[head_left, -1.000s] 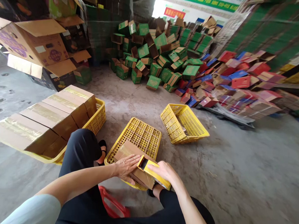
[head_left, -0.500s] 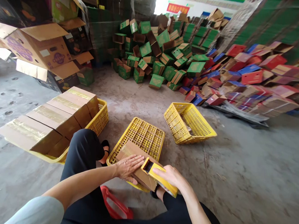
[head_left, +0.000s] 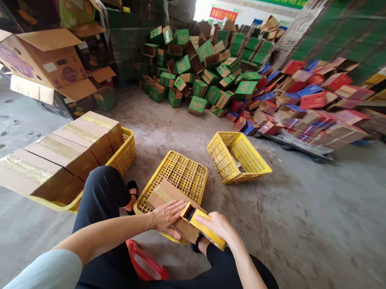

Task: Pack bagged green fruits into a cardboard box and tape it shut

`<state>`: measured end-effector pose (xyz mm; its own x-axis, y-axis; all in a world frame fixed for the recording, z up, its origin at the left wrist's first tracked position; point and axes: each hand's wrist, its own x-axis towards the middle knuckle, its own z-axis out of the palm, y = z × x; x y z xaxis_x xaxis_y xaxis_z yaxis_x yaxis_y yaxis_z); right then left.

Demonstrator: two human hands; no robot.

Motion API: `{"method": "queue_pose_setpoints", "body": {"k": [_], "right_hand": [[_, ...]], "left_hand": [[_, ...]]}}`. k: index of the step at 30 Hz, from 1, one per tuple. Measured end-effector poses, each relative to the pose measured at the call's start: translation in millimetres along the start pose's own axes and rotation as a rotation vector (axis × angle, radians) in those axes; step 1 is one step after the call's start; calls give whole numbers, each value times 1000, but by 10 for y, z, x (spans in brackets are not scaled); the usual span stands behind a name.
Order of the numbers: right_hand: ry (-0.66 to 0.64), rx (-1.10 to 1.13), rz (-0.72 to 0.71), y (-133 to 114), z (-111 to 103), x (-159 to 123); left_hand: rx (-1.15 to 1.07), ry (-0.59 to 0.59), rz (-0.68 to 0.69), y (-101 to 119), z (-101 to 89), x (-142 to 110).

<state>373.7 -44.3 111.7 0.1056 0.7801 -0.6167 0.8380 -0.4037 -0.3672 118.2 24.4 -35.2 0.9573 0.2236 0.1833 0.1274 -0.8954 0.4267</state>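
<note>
A brown cardboard box [head_left: 165, 192] lies on an upturned yellow plastic crate [head_left: 181, 173] between my legs, with shiny tape along its top. My left hand [head_left: 169, 217] rests flat on the box, fingers stretched out and pointing right. In my right hand [head_left: 216, 225] is a yellow tape dispenser [head_left: 202, 226], gripped by its body and held over the box's right end, close to my left fingertips. The dispenser and my left hand hide part of the box top.
On the left, a long yellow crate [head_left: 128, 150] holds several taped boxes [head_left: 60, 147]. An open yellow basket [head_left: 239, 157] stands to the right. Piles of green cartons [head_left: 197, 105] and red and blue cartons [head_left: 312, 100] lie behind. A red plastic object [head_left: 147, 265] is beneath me.
The whole view has shifted slightly, so the surroundings sit a little further left. Both hands keep nearly the same places on the box and the tape dispenser.
</note>
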Motion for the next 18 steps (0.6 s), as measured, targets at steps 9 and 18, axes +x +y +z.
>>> {"method": "queue_pose_setpoints", "body": {"k": [9, 18], "right_hand": [[-21, 18, 11, 52, -53, -41], [-72, 116, 28, 186, -38, -152]], "left_hand": [[-2, -9, 6, -50, -4, 6], [-35, -27, -4, -44, -17, 10]]}}
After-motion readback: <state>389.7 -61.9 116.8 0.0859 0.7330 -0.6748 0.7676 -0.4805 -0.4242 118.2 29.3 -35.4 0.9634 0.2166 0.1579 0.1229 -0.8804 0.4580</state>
